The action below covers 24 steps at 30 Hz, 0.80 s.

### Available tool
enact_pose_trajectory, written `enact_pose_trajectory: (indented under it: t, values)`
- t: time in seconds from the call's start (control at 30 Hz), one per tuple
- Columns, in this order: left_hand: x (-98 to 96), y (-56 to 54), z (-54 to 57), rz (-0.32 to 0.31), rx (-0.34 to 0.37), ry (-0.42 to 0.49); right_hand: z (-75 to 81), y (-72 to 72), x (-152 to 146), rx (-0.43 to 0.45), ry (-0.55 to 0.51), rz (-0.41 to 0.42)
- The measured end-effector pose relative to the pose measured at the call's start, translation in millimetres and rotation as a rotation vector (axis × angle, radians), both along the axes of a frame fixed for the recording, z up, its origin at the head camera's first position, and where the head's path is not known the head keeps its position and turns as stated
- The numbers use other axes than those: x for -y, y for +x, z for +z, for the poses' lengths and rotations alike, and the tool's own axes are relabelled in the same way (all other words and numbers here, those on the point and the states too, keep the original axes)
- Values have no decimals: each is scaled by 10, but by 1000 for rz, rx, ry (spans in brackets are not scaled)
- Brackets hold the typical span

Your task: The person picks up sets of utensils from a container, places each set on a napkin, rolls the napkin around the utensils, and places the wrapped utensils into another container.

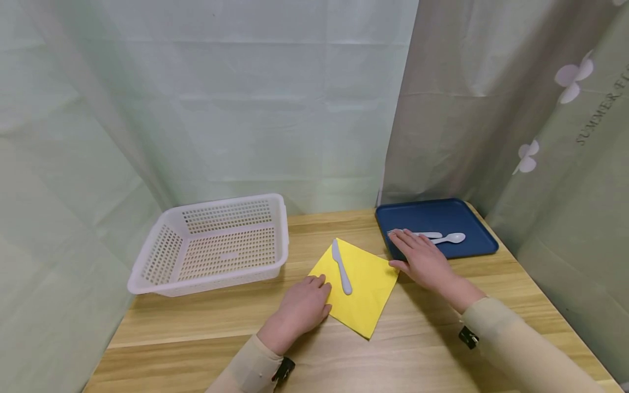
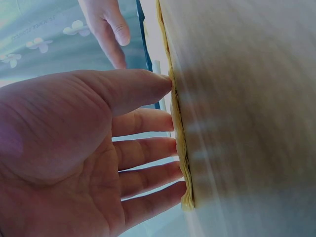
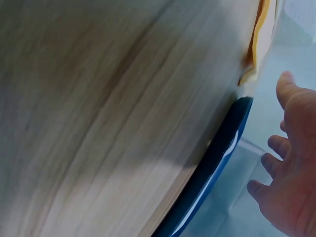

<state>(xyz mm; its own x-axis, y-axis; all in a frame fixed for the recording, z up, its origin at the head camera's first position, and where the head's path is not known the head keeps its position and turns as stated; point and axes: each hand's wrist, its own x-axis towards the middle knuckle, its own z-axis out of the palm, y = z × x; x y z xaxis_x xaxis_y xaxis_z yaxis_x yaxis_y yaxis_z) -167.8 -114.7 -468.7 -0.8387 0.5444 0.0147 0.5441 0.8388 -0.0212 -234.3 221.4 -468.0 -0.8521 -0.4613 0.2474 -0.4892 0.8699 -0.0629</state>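
Observation:
A yellow folded napkin (image 1: 368, 278) lies on the table with a pale grey plastic knife (image 1: 341, 267) on top. My left hand (image 1: 304, 305) is at its left edge; in the left wrist view the thumb and fingertips touch the folded edge (image 2: 178, 128), fingers fairly straight. Over the near left part of a blue tray (image 1: 472, 218), my right hand (image 1: 420, 259) reaches with fingers extended. Beneath it, partly hidden, are a white fork (image 1: 431, 234) and a white spoon (image 1: 456, 238) on the tray. Nothing shows in the right palm (image 3: 296, 163) in the right wrist view.
A white perforated plastic basket (image 1: 226, 254) stands at the left rear of the wooden table (image 1: 196, 338). Pale curtains (image 1: 245, 109) hang behind the table and along both sides. The tray sits near the table's right rear corner.

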Motion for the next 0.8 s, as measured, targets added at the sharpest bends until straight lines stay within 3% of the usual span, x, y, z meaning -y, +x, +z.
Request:
enact_pose_trajectory:
  t: [0.3,0.8]
  values:
    - [-1,6,14,-1,-3,4,-7,-32,-114,65,1,-62]
    - [-4,4,19,5,17,-1,-8,-109,-273,71,24,-131]
